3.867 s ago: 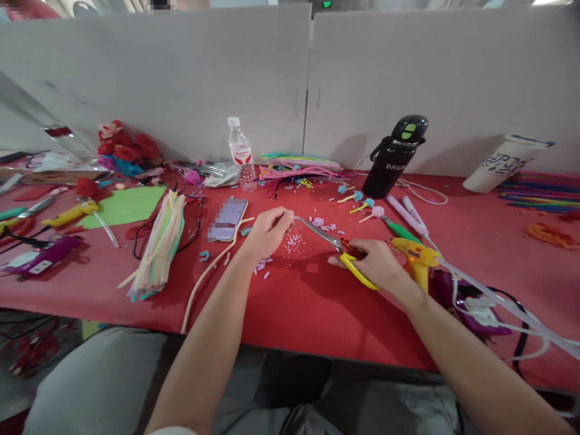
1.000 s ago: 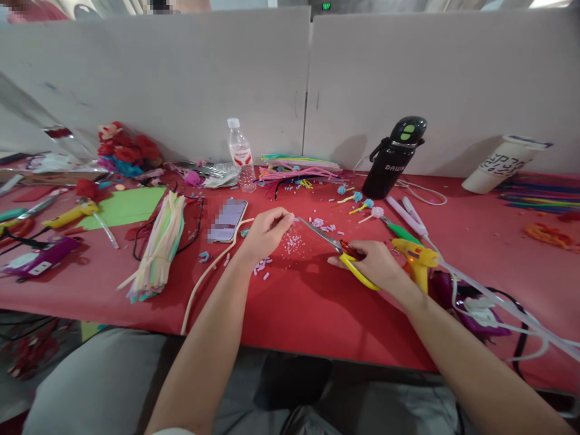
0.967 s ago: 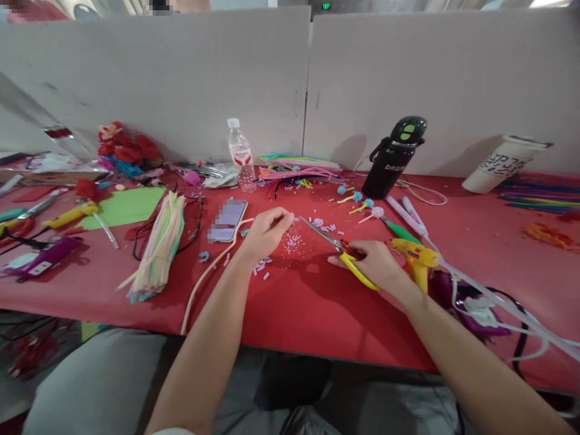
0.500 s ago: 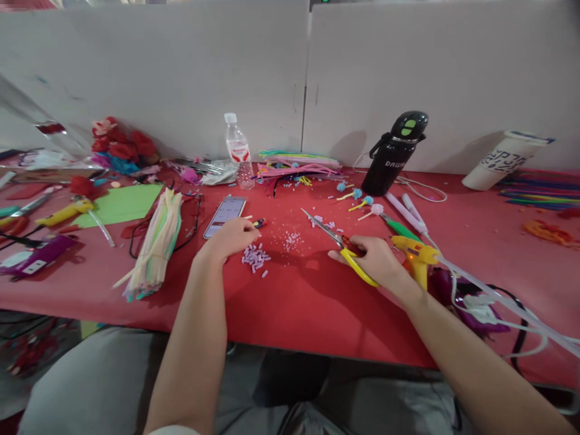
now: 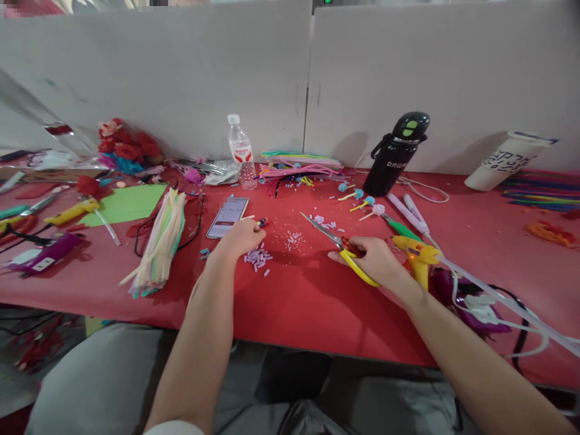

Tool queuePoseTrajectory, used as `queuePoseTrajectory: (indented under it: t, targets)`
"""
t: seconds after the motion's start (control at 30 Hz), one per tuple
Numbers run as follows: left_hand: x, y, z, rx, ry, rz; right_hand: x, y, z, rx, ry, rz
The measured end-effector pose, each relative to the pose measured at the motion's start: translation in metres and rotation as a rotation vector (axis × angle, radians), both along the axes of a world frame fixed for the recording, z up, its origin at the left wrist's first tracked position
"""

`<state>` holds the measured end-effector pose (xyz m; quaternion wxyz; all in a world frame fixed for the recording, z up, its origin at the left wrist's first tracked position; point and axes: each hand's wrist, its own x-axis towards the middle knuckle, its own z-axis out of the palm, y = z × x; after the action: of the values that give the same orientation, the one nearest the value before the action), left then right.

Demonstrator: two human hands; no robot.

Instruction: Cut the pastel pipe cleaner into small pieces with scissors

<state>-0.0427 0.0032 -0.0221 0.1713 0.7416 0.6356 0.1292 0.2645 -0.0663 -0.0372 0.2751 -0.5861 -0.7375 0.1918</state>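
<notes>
My right hand point(image 5: 378, 260) grips a pair of scissors point(image 5: 357, 268) with yellow and red handles, the blades pointing away to the left. My left hand point(image 5: 242, 238) is low over the table, fingers bunched and curled down; what is between the fingertips, if anything, is hidden. Just beside it lies a pile of short lilac pieces point(image 5: 257, 258). A small dark, colourful-wrapped object point(image 5: 262, 223) sits behind its fingertips, and a phone point(image 5: 229, 214) lies behind the wrist. Fine pale crumbs point(image 5: 293, 241) are scattered between the hands, and more lilac pieces point(image 5: 324, 222) lie near the blades.
A yellow glue gun point(image 5: 419, 257) stands close by my right wrist. Fuzzy-stick bundle point(image 5: 161, 248) lies left. Behind are a plastic bottle point(image 5: 242, 154), a black flask point(image 5: 394, 157), small pompom-topped stems point(image 5: 362, 202) and a tilted white cup point(image 5: 507, 160).
My left hand has shifted a little to the right, and small blue pieces now show left of its forearm. The right hand and scissors have stayed nearly still.
</notes>
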Motion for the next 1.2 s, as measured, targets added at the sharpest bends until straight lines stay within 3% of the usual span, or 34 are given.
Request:
queuePoseTrajectory:
  t: [0.2, 0.33, 0.53, 0.67, 0.8, 0.87, 0.97, 1.2]
  targets:
    - [0.004, 0.001, -0.004, -0.016, 0.051, -0.025, 0.0, 0.0, 0.0, 0.008, -0.015, -0.015]
    - [0.0, -0.002, 0.003, 0.046, -0.058, -0.063, 0.001, 0.001, 0.0, -0.003, -0.014, -0.021]
    - [-0.014, -0.006, 0.013, 0.158, -0.182, 0.091, 0.001, 0.0, 0.0, 0.019, -0.012, -0.014]
    - [-0.012, -0.003, 0.01, 0.191, -0.262, 0.017, 0.001, 0.001, 0.0, 0.046, -0.01, -0.029]
    - [0.012, 0.003, 0.003, 0.237, -0.239, -0.149, 0.004, 0.004, 0.0, 0.135, 0.028, -0.139]
    - [0.031, 0.006, 0.0, 0.256, -0.177, -0.145, 0.005, 0.005, 0.001, 0.161, 0.053, -0.174]
    - [0.064, 0.011, -0.002, 0.213, -0.04, -0.255, 0.005, 0.004, 0.003, 0.16, 0.072, -0.18]
    - [0.121, 0.03, 0.002, -0.009, 0.062, -0.142, 0.002, 0.004, 0.002, 0.161, 0.051, -0.181]
